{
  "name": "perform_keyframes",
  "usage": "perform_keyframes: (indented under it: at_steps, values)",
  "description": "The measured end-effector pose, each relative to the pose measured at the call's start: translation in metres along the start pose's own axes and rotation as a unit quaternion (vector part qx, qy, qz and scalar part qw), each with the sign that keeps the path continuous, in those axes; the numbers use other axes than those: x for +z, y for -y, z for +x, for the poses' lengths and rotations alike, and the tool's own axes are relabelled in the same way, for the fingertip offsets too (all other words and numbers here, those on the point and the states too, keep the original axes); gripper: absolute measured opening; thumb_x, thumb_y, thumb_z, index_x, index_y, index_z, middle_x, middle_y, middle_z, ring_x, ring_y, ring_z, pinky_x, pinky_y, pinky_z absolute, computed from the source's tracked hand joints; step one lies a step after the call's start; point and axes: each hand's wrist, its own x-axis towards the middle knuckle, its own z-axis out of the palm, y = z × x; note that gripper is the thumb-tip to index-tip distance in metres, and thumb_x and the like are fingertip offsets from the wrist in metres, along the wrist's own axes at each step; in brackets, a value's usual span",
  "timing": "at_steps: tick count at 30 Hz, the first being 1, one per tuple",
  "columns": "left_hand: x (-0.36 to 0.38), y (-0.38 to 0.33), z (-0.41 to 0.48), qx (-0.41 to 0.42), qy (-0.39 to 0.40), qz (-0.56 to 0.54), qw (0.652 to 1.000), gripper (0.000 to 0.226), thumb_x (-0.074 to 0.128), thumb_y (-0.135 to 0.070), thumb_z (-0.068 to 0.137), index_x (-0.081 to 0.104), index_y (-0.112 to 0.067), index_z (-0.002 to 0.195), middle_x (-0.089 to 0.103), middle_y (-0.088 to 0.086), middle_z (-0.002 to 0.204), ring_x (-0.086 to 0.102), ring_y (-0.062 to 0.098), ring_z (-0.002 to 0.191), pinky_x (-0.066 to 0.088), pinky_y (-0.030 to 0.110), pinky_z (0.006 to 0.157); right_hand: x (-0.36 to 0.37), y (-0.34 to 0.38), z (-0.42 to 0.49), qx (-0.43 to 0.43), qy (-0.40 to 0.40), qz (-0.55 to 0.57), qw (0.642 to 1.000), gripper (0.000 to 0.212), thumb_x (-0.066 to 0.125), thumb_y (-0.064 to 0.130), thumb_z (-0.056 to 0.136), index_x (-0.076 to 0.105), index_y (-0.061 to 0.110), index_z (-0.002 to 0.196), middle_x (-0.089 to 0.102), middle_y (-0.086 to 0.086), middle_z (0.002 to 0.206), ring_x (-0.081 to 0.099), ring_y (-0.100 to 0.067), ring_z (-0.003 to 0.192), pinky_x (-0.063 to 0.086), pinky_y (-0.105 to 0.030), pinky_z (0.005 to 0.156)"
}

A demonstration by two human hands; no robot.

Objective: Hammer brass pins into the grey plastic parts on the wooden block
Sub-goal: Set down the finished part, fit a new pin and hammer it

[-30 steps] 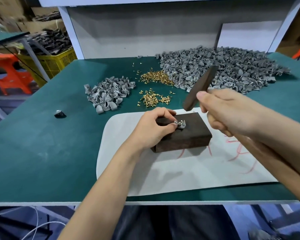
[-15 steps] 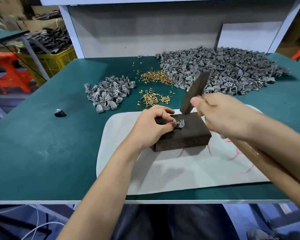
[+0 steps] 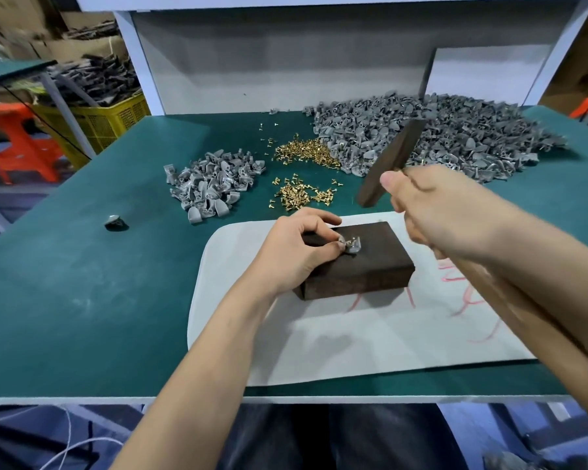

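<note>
Head, right hand (image 3: 445, 212) gripping blurred hammer (image 3: 391, 161), left hand (image 3: 296, 252) pinching obscured part (image 3: 353, 247)

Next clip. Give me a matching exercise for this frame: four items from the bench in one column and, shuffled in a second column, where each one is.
Items
1. hammer
2. wooden block
3. grey part
4. large pile of grey parts

Places
A. lying on the white mat
B. on top of the block, pinched by the left hand
C. at the back right of the green table
D. raised clear of the block, gripped by the right hand

Pairs: 1-D, 2-A, 3-B, 4-C
</note>
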Motion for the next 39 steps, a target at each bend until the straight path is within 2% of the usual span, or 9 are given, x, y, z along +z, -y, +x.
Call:
perform_keyframes:
  at_steps: [3,9,13,17,20,27,32,36,39]
  values:
    - [0.000,0.000,0.000,0.001,0.006,-0.005,1.000,0.013,0.073,-0.001,0.078,0.069,-0.011,0.071,0.063,-0.003,0.105,0.061,0.006,0.091,0.047,0.019,0.088,0.010,0.003,-0.003,0.022,0.021,-0.011,0.999,0.043,0.031,0.034,0.101,0.040,0.013,0.065,0.046,-0.002,0.058,0.047,-0.018,0.052,0.036,-0.029,0.044]
    - [-0.001,-0.001,0.000,0.012,0.001,0.008,1.000,0.013,0.074,-0.003,0.078,0.069,-0.014,0.072,0.064,-0.002,0.105,0.060,0.003,0.088,0.045,0.016,0.084,0.015,0.003,-0.007,0.034,0.005,-0.009,0.999,0.042,0.030,0.039,0.100,0.038,0.018,0.065,0.046,-0.002,0.066,0.047,-0.025,0.064,0.043,-0.034,0.065]
    - [-0.002,0.001,0.000,0.009,0.009,0.007,1.000,0.010,0.074,-0.005,0.078,0.070,-0.012,0.073,0.063,-0.008,0.102,0.060,0.000,0.088,0.043,0.011,0.081,0.010,0.005,-0.009,0.017,-0.016,-0.017,1.000,0.042,0.030,0.041,0.100,0.040,0.017,0.066,0.042,0.000,0.061,0.042,-0.020,0.056,0.036,-0.028,0.055]
    - [-0.001,0.000,-0.001,0.009,-0.001,0.010,1.000,0.006,0.074,-0.005,0.078,0.072,-0.010,0.076,0.064,-0.002,0.105,0.060,0.006,0.093,0.045,0.018,0.088,0.014,0.004,-0.008,0.045,-0.007,-0.016,0.999,0.042,0.028,0.039,0.101,0.038,0.017,0.066,0.047,-0.005,0.070,0.050,-0.031,0.070,0.042,-0.034,0.065]
    - [-0.001,0.000,-0.001,0.010,-0.002,0.002,1.000,0.007,0.074,-0.005,0.078,0.071,-0.010,0.075,0.065,-0.001,0.106,0.061,0.007,0.095,0.046,0.018,0.088,0.012,0.003,-0.006,0.031,-0.003,-0.023,0.999,0.043,0.030,0.039,0.100,0.039,0.016,0.066,0.041,-0.001,0.062,0.043,-0.022,0.057,0.035,-0.028,0.053]
    - [-0.001,0.000,-0.001,0.006,-0.001,-0.009,1.000,0.013,0.074,-0.004,0.078,0.070,-0.015,0.072,0.064,-0.004,0.102,0.060,0.001,0.089,0.044,0.010,0.082,0.010,0.005,-0.007,0.027,-0.002,-0.040,0.999,0.043,0.030,0.041,0.100,0.039,0.017,0.066,0.042,-0.001,0.061,0.040,-0.017,0.053,0.034,-0.028,0.053]
    - [0.000,0.001,0.000,0.007,-0.002,-0.013,1.000,0.017,0.074,-0.003,0.078,0.070,-0.018,0.070,0.065,-0.001,0.105,0.061,0.004,0.092,0.046,0.015,0.087,0.012,0.001,-0.006,0.032,0.008,-0.060,0.998,0.044,0.028,0.041,0.101,0.038,0.017,0.065,0.043,-0.001,0.063,0.043,-0.019,0.055,0.037,-0.031,0.057]
    - [0.000,0.002,0.000,0.008,0.000,-0.011,1.000,0.015,0.074,-0.003,0.078,0.070,-0.017,0.072,0.064,-0.004,0.101,0.060,-0.003,0.086,0.045,0.011,0.083,0.018,0.001,-0.008,0.030,-0.012,-0.069,0.997,0.041,0.026,0.043,0.100,0.038,0.019,0.069,0.051,-0.005,0.078,0.053,-0.033,0.082,0.047,-0.040,0.077]
    - [0.003,0.002,0.000,0.003,-0.009,-0.027,1.000,0.015,0.074,-0.003,0.077,0.071,-0.016,0.071,0.066,-0.002,0.102,0.062,0.001,0.089,0.046,0.014,0.086,0.018,-0.005,-0.005,0.021,-0.004,-0.023,1.000,0.042,0.029,0.042,0.100,0.041,0.016,0.069,0.047,0.001,0.061,0.051,-0.022,0.063,0.043,-0.031,0.058]
